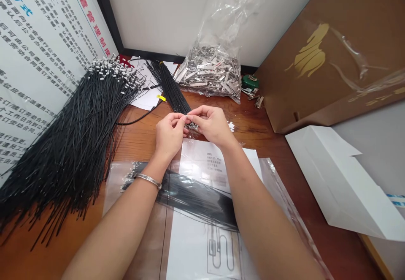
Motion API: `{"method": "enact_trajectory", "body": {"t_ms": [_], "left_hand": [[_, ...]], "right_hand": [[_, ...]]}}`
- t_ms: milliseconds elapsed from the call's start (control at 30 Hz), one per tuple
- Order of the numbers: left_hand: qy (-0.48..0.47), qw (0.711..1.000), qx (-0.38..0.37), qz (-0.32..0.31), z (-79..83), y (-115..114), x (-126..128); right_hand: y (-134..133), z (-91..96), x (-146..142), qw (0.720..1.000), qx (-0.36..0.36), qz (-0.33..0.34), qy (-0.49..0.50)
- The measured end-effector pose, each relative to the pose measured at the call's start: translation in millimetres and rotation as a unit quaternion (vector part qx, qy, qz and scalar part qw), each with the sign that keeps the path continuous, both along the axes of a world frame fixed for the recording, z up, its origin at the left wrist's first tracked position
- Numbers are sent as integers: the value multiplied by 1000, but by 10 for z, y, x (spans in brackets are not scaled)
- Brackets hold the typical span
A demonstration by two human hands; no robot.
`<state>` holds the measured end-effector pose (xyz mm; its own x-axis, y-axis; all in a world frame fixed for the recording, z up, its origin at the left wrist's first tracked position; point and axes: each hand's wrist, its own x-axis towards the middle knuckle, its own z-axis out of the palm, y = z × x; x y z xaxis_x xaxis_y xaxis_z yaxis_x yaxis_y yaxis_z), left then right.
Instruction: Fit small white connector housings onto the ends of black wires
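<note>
My left hand (171, 133) and my right hand (212, 124) meet fingertip to fingertip above the table, both pinched closed. Whatever is between the fingers is tiny and mostly covered, so I cannot make it out. Right behind them lies a narrow bundle of black wires (172, 88), its near end running to my fingers. Small metallic ends (191, 125) show just under the fingertips. A few small white pieces (231, 126) lie on the wood to the right of my right hand. Below my wrists, more black wires (190, 191) rest in a clear plastic bag.
A large heap of black wires with white connectors (72, 132) fills the left side. At the back stands a clear bag of metal strips (211, 69), beside a green tape measure (249, 82). A brown box (316, 52) and white carton (341, 183) border the right. A printed sheet (196, 246) lies in front.
</note>
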<state>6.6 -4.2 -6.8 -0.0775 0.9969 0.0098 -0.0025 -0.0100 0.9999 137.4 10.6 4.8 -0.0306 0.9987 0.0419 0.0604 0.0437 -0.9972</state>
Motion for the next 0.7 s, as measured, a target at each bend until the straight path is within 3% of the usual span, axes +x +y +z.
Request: {"method": "enact_trajectory", "body": {"t_ms": [400, 700], "left_hand": [[-24, 1000, 9, -14, 41, -3, 17], [-125, 988, -77, -44, 122, 22, 0]], "right_hand": [[-14, 48, 22, 995, -58, -1, 86], [-1, 40, 68, 987, -89, 13, 135]]}}
